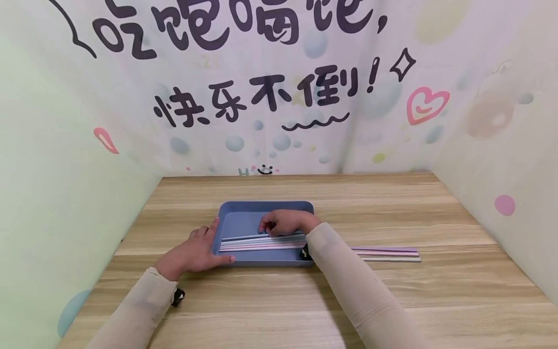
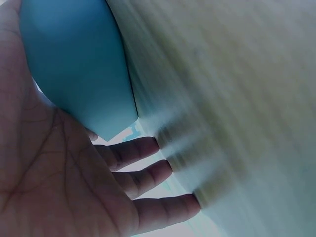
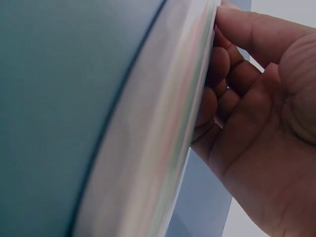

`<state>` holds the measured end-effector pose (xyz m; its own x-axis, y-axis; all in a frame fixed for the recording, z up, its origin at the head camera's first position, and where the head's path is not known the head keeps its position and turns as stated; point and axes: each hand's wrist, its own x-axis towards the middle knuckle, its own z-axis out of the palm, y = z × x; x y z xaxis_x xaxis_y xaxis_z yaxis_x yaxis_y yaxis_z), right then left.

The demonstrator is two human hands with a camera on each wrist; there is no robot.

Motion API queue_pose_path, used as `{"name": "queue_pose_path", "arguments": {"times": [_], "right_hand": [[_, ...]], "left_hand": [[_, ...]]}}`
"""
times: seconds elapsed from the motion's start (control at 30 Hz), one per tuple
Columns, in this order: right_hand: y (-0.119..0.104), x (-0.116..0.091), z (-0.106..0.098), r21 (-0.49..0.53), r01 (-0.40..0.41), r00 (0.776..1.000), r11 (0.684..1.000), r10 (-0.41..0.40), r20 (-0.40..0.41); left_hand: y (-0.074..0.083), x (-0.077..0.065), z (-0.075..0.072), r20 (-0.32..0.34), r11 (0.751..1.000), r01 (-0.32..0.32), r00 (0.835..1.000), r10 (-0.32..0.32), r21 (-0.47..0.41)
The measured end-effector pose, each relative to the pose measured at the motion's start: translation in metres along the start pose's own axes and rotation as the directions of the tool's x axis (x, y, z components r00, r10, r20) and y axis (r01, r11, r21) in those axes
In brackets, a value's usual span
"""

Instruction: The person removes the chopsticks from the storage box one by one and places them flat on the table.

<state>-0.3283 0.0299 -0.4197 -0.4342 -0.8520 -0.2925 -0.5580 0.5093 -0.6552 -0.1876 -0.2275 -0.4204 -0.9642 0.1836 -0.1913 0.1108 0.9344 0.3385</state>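
A blue-grey rectangular tray lies on the table with several thin pastel strips side by side in its front half. My left hand rests against the tray's left end, thumb along the front corner and fingers spread along the side. In the left wrist view its fingertips touch the tabletop beside the tray wall. Reaching over the right rim, my right hand pinches the rearmost strip between thumb and curled fingers. In the right wrist view the strips look blurred beside the fingers.
More pastel strips, purple, pink and whitish, lie on the wooden table right of the tray, partly behind the right sleeve. A printed curtain hangs along the back edge, with pale walls on both sides.
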Motion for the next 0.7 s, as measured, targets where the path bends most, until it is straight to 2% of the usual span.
{"name": "queue_pose_path", "arguments": {"times": [0.7], "right_hand": [[-0.0034, 0.001, 0.0017, -0.032, -0.04, 0.998, 0.999, 0.038, -0.058]], "left_hand": [[0.0015, 0.0, -0.0017, 0.006, 1.0, 0.001, 1.0, -0.001, 0.007]]}}
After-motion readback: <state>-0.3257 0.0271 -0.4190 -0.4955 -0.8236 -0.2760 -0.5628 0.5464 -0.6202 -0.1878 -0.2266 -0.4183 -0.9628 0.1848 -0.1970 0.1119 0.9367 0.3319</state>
